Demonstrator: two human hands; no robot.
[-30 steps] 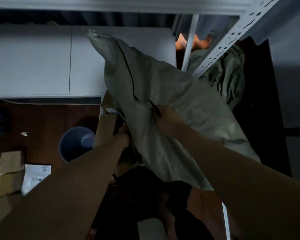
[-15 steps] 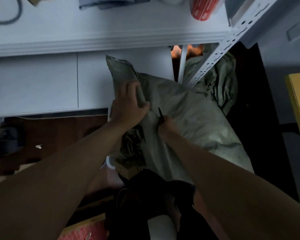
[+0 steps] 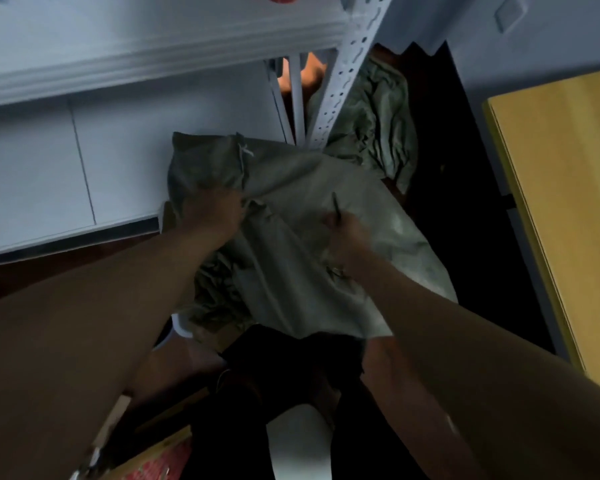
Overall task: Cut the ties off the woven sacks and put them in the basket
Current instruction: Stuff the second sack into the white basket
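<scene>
A grey-green woven sack (image 3: 291, 258) hangs in front of me, gathered between both hands. My left hand (image 3: 215, 209) grips a bunched fold near the sack's upper end, just below a pale tie (image 3: 246, 151) at the top edge. My right hand (image 3: 345, 233) holds a thin dark tool (image 3: 335, 205) whose tip points up, and it presses against the sack's cloth. More crumpled sack material (image 3: 215, 296) sits below my left forearm over a white rim (image 3: 179, 329); I cannot tell if that rim is the basket.
A white perforated shelf post (image 3: 343, 74) and a white shelf edge (image 3: 153, 64) stand ahead. Another green sack (image 3: 374, 123) lies behind the post. A yellow tabletop (image 3: 561, 202) is at the right, white cabinet fronts (image 3: 49, 174) at the left.
The sack has dropped lower and folded over. My left hand has come from under the sack onto its top and gripped a fold. The view has tilted up toward the shelf.
</scene>
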